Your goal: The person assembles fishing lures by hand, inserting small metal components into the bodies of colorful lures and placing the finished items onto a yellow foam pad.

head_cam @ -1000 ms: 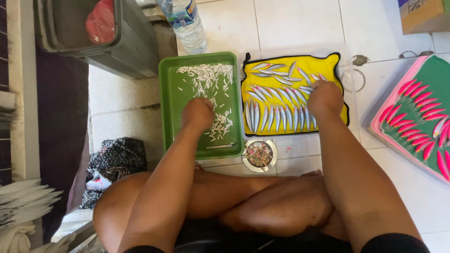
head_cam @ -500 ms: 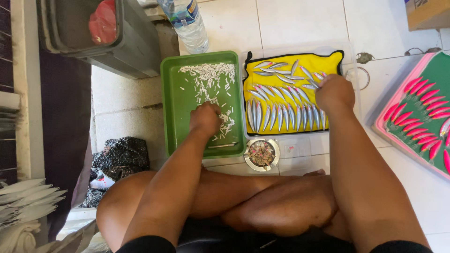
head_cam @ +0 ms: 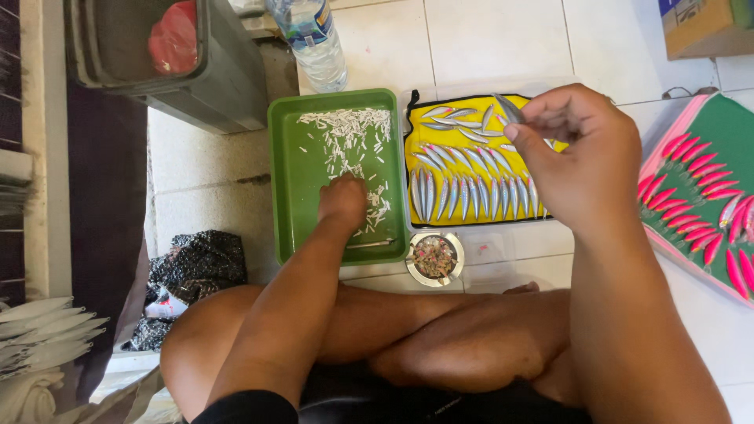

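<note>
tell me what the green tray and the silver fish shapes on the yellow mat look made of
Green tray: likely moulded plastic, with an even colour and rounded rim.
Silver fish shapes: glossy, metallic-looking finish with pinkish glints; plastic or metal, can't tell.
Yellow mat: looks like soft foam or fabric, matte.

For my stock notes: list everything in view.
green tray: one, green, floor, left of the lures
white bits: many, white, in green tray
yellow mat: one, yellow, right of green tray
silver lures: many, silver, rows on yellow mat
small dish: one, metal, below yellow mat
pink lures: many, pink, on green board at right
bottle: one, clear, top
bin: one, grey, top left
left hand: in green tray, on white bits
right hand: raised over yellow mat, grip on one lure
</note>
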